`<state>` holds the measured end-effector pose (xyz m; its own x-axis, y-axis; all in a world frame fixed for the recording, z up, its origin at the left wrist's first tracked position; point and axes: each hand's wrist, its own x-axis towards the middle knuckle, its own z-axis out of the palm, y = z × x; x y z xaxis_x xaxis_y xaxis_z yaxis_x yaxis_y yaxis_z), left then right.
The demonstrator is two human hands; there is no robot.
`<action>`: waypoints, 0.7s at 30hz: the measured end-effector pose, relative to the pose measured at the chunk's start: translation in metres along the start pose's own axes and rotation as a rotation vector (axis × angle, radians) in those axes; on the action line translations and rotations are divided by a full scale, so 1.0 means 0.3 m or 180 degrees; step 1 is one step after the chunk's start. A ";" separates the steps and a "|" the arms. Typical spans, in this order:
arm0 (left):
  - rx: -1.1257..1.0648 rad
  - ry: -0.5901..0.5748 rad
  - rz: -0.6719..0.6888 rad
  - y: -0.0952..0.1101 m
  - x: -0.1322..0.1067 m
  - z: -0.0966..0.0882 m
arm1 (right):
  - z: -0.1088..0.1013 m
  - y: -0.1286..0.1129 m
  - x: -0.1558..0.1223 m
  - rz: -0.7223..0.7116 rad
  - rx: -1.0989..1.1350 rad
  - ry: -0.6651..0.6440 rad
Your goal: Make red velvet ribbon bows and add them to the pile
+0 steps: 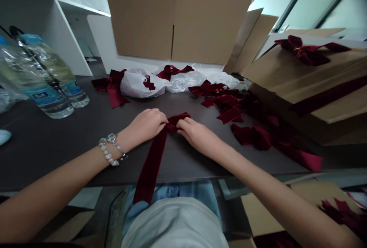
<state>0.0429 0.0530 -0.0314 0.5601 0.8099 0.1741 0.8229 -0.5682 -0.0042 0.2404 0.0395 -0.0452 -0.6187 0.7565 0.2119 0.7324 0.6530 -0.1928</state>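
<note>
Both hands meet over a dark red velvet ribbon (151, 162) near the middle of the dark table (114, 133). My left hand (147, 124) pinches the ribbon's gathered part, its fingers closed. Close beside it, my right hand (193, 131) is closed on the right part of the same ribbon, where loops stick up. One long tail hangs from between the hands over the table's front edge toward my lap. The fingertips partly hide how the ribbon is folded. To the right lie several finished-looking red velvet bows (226, 101) and a loose one (255, 135).
Large water bottles (48, 83) stand at the left, by a mouse-like white object (4, 136). A white plastic bag (143, 83) and clear wrapping lie at the back. Cardboard boxes (183, 15) rise behind and at right (309, 76), the latter bearing a bow (304, 51).
</note>
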 end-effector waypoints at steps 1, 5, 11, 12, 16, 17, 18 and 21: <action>-0.0004 0.0011 -0.0009 -0.005 -0.004 0.000 | -0.013 0.008 0.009 -0.0033 0.0098 0.0100; -0.0026 0.0064 -0.0092 -0.011 -0.022 -0.002 | -0.067 0.049 0.036 -0.0066 0.0301 0.0428; -0.0181 0.0299 -0.0148 -0.002 -0.028 0.017 | -0.100 0.139 0.067 -0.0022 -0.0137 -0.0062; -0.0250 0.0351 -0.0202 0.001 -0.029 0.021 | -0.097 0.138 0.080 0.0068 -0.0400 -0.0142; -0.0434 0.0512 -0.0442 0.011 -0.032 0.039 | -0.037 0.071 0.156 -0.0042 -0.0473 0.0218; -0.0465 0.0530 -0.0468 0.012 -0.032 0.044 | -0.009 0.052 0.175 -0.0112 -0.0265 0.0289; -0.0518 0.0538 -0.0473 0.011 -0.033 0.049 | 0.021 0.039 0.192 -0.0152 -0.0090 0.0286; -0.0877 0.0515 -0.0428 -0.006 -0.035 0.062 | 0.106 0.041 0.219 -0.0194 0.0259 0.0268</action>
<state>0.0372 0.0483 -0.0517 0.4078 0.8592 0.3090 0.8193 -0.4937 0.2914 0.1998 0.0985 -0.0641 -0.6329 0.7118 0.3046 0.6665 0.7010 -0.2535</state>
